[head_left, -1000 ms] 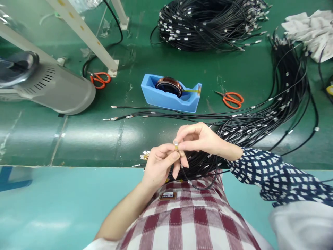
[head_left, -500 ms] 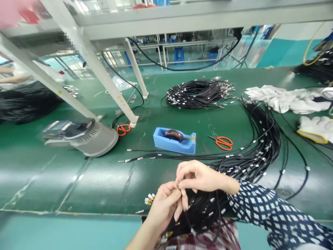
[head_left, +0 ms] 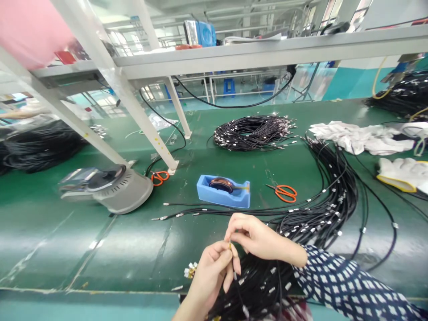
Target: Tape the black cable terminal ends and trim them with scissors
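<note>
Nearby, a blue dispenser (head_left: 217, 195) holds tape (head_left: 221, 184) while left fingers (head_left: 223, 259) and right fingers (head_left: 241, 241) pinch a cable tip (head_left: 230, 245).

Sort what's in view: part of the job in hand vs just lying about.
Likely in the job: small piece between left hand and right hand; black cables beside them; perhaps tape dispenser.
Apparently lying about: yellow-cuffed glove, cable coil, orange scissors.

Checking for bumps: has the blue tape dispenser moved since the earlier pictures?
No: the blue tape dispenser keeps its place right of the shelf post; only the camera view shifted.
</note>
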Motion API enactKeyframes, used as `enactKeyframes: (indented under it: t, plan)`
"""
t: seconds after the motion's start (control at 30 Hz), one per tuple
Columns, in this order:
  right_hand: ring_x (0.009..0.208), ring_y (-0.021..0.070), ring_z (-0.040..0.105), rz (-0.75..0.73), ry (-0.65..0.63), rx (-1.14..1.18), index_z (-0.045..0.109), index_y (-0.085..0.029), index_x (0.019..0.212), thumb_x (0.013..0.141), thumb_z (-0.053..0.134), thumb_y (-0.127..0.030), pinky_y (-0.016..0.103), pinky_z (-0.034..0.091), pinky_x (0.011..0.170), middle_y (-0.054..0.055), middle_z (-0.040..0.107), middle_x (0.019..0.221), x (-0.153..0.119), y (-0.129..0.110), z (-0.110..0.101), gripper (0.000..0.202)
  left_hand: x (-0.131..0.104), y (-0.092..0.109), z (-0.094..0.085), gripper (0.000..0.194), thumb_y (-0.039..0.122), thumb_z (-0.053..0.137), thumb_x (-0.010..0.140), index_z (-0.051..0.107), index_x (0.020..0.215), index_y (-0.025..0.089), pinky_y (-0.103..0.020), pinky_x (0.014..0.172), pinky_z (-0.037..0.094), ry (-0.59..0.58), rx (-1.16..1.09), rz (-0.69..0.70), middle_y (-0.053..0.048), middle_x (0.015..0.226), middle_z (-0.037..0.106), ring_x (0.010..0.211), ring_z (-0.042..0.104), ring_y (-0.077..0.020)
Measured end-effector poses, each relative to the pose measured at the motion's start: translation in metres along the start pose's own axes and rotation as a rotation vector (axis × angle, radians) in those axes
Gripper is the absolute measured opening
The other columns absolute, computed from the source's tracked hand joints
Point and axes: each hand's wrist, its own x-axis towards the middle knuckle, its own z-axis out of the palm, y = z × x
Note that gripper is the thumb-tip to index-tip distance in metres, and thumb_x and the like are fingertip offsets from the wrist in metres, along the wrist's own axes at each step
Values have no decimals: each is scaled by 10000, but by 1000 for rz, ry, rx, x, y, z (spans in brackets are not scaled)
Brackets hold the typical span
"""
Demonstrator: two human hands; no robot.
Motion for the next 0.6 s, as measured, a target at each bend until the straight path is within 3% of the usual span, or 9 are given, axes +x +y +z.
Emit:
enactKeyframes:
  t: [0.1, 0.17, 0.4, 0.5, 0.6]
  plan:
    - [566, 43, 503, 54, 140, 51, 700, -165, 933, 922, 518, -202, 190, 421, 519, 20, 566, 933, 1, 2, -1, 186, -1, 6, 2, 323, 405, 763, 793, 608, 763, 123, -121, 308, 176, 42, 45, 0, -36, 592, 687, 276, 442, -20]
    - [531, 36, 474, 71, 138, 98, 707, -164, 955, 916, 551, -274, 192, 393, 485, 20, 577, 937, 1, 1, 1, 194, -2, 9, 5, 340, 419, 769, 782, 598, 769, 125, -120, 309, 167, 69, 77, 1, -35, 603, 688, 279, 441, -19]
    - [575, 69, 453, 175, 247, 60, 707, -150, 751, 783, 704, -279, 192, 360, 518, -22, 594, 689, -2, 2, 17, 133, -8, 6, 9, 383, 442, 772, 764, 541, 748, 137, -120, 341, 193, 210, 251, 24, -47, 622, 699, 292, 423, -9]
    - [572, 71, 458, 201, 216, 51, 708, -152, 747, 792, 689, -265, 197, 358, 518, -20, 603, 692, -5, 2, 19, 123, -10, 5, 10, 408, 458, 777, 750, 523, 726, 140, -123, 343, 210, 232, 324, 22, -57, 625, 702, 299, 408, -9]
    - [591, 77, 484, 169, 122, 115, 716, -151, 771, 835, 649, -264, 205, 373, 534, -7, 599, 726, -6, 0, 18, 146, -10, 6, 10, 398, 484, 751, 770, 592, 867, 132, -126, 334, 226, 161, 348, 6, -72, 692, 716, 308, 420, -15]
